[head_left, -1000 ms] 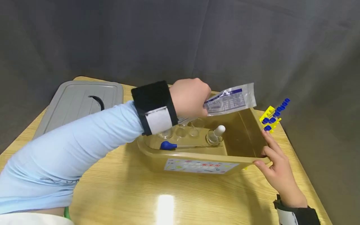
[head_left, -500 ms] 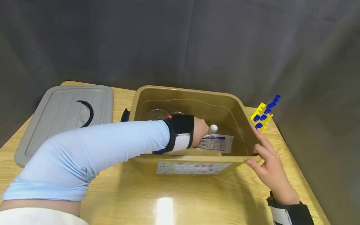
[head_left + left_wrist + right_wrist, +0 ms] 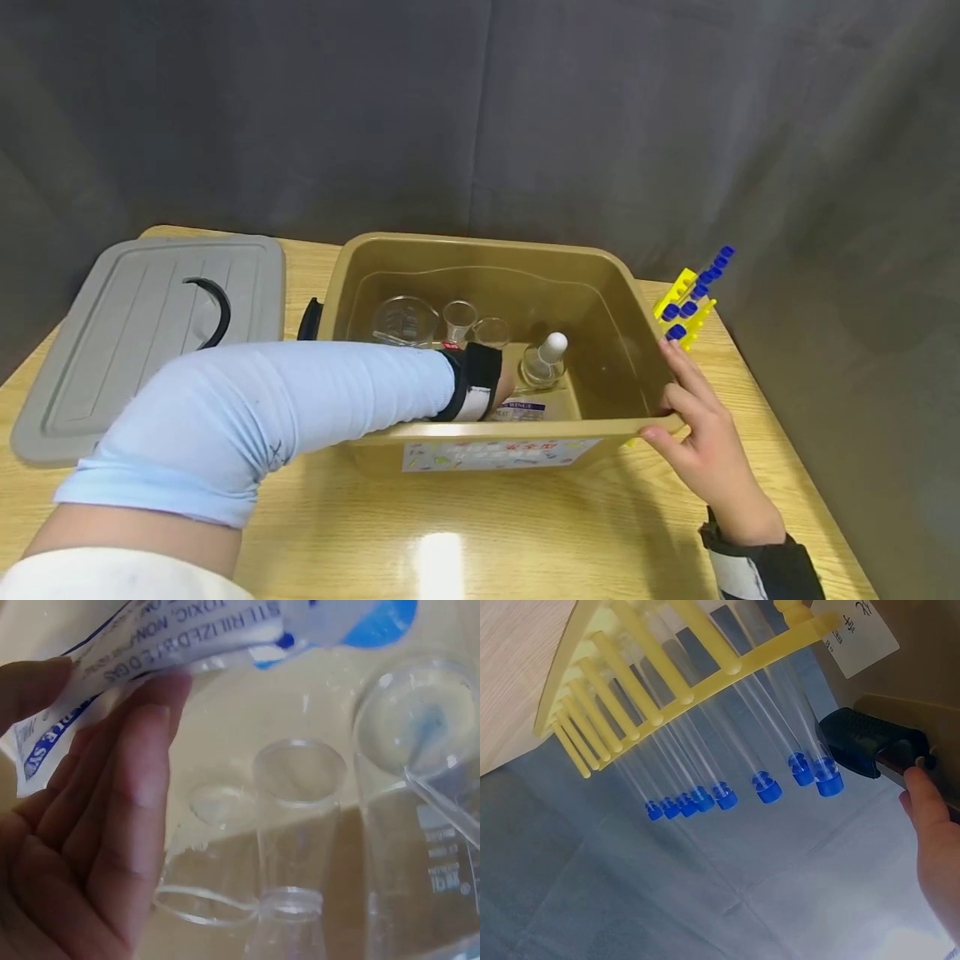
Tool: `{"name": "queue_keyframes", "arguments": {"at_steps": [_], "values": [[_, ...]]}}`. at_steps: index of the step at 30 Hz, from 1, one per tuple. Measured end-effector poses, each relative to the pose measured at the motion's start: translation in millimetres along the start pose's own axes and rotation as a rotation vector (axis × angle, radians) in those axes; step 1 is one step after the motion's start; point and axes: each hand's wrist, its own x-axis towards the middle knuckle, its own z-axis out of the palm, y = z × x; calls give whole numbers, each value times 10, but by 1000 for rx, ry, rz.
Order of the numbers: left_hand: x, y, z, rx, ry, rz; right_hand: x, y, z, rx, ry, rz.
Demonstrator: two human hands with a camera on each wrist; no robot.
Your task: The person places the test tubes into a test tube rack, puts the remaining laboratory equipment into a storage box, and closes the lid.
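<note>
In the head view my left hand (image 3: 506, 385) is down inside a brown storage box (image 3: 495, 283), low near its front wall and partly hidden by the wristband. It holds a syringe in a printed wrapper (image 3: 195, 641), thumb on one side and fingers on the other. Close by in the box stand a dropper bottle (image 3: 552, 347) with a white bulb, clear cups (image 3: 298, 776) and a beaker (image 3: 442, 862) with a thin rod or pipette leaning in it. My right hand (image 3: 705, 442) grips the box's front right corner, with the thumb in front and a finger bent over the rim.
A yellow rack (image 3: 645, 671) of blue-capped test tubes (image 3: 767, 787) stands right of the box, close to my right fingers. A black latch (image 3: 862, 742) sticks out on that side. The grey lid (image 3: 135, 350) lies on the table at the left.
My left hand has gone down into the box with the wrapped syringe, then shifted left and lower toward the front wall. My right hand stays at the corner. The head view has shifted slightly.
</note>
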Motion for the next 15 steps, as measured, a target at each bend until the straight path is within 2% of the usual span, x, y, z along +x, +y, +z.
{"name": "queue_keyframes", "arguments": {"at_steps": [1,3,4,5,7,8,9,10,12,13,15], "values": [[103,-83,92,92,-10,64,25,7,20,8,-2,-9],[304,-193,253,216,-36,101,71,20,56,20,-6,-27],[470,-280,395,269,-32,116,91,26,71,25,-8,-33],[573,-330,494,331,-29,135,105,31,84,28,-10,-36],[869,-461,737,444,-47,149,112,45,108,40,-13,-36],[948,-477,800,489,-68,135,106,53,117,46,-13,-35],[1053,-531,896,490,-64,151,98,63,123,48,-17,-31],[1101,-546,941,484,-66,150,85,76,125,49,-21,-27],[1091,-502,897,481,-63,140,63,114,128,56,-24,-28],[992,-420,776,445,-56,126,59,137,129,60,-25,-30],[782,-263,481,383,8,110,63,190,129,64,-27,-40]]}}
